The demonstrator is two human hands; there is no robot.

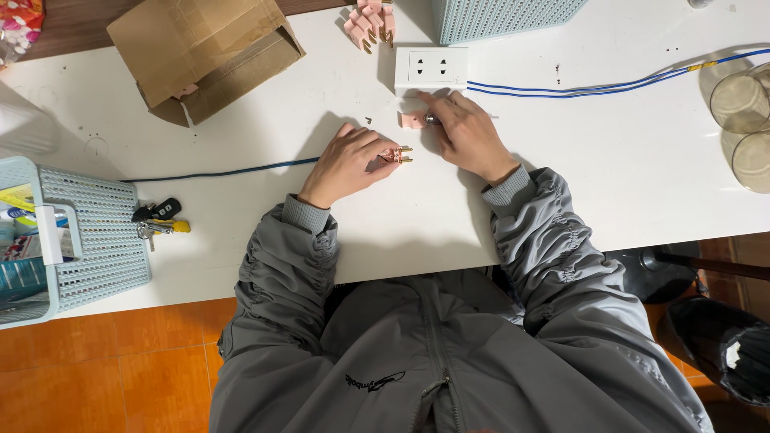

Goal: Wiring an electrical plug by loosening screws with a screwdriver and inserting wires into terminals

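Grey jacket sleeves [289, 265] at the near table edge, both forearms resting on the white table [609, 176]. Left hand [346, 164] is curled shut around a pink plug half [393, 154], brass prongs sticking out to the right; a blue cable [233, 171] runs out leftward from under that hand. Right hand [469, 136] sits just beyond and to the right, fingers closed on a small screwdriver [433, 119], its metal tip against a second pink plug piece [412, 120] lying on the table. Small loose screws [368, 120] lie just left of that piece. Directly behind, a white socket block [431, 68] with thin blue wires [577, 85] leading off right. Left side: light blue basket [96, 240], keys [158, 220] beside it. Far edge: open cardboard box [204, 52], pile of pink plugs [370, 22], another light blue basket [501, 18]. Two glass cups [742, 120] at far right.
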